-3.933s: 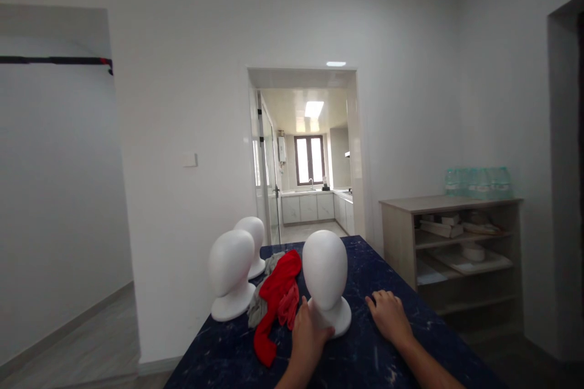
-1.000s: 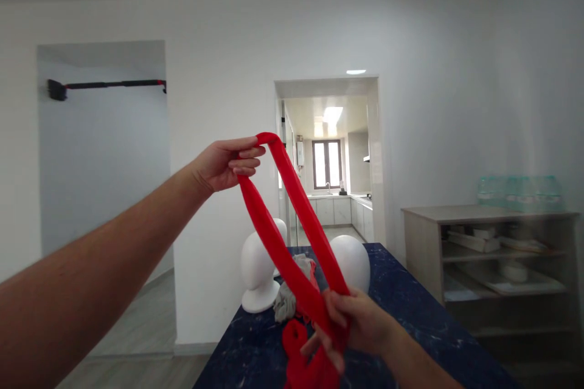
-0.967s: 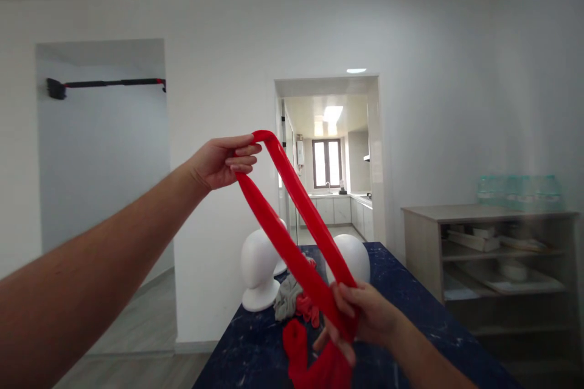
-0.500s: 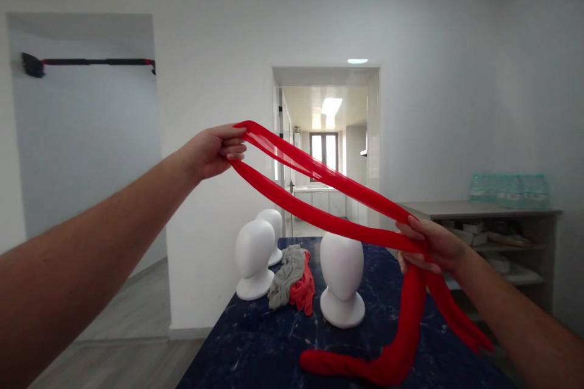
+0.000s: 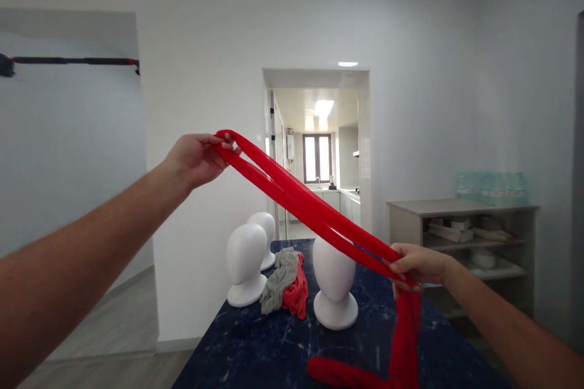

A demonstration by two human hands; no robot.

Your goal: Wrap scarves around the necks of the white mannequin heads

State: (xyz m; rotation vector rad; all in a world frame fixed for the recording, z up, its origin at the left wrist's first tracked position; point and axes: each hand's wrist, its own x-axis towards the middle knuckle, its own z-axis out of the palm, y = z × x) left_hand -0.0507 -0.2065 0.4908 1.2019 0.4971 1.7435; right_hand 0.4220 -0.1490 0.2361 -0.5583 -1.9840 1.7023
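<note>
A long red scarf [image 5: 292, 193] of thin cloth stretches on a slant between my hands, folded into two strands. My left hand [image 5: 201, 157] pinches its upper, looped end, high on the left. Lower on the right, my right hand [image 5: 417, 264] is closed round both strands. Below that hand the scarf's tail hangs down, and part of it lies on the dark blue marbled table [image 5: 255, 346]. Just behind the strands stands a white mannequin head [image 5: 335, 279], its top partly covered from view by the scarf.
Two more white mannequin heads, a nearer one [image 5: 246, 261] and a farther one [image 5: 267, 234], stand at the table's left edge. Beside them lie a grey cloth [image 5: 279, 279] and a coral-red cloth [image 5: 298, 292], crumpled. A shelf unit [image 5: 465, 209] carrying water bottles [image 5: 490, 188] is at right.
The two strands have drawn closer together. My right hand has moved lower, and the hanging tail with it. The view has turned slightly right.
</note>
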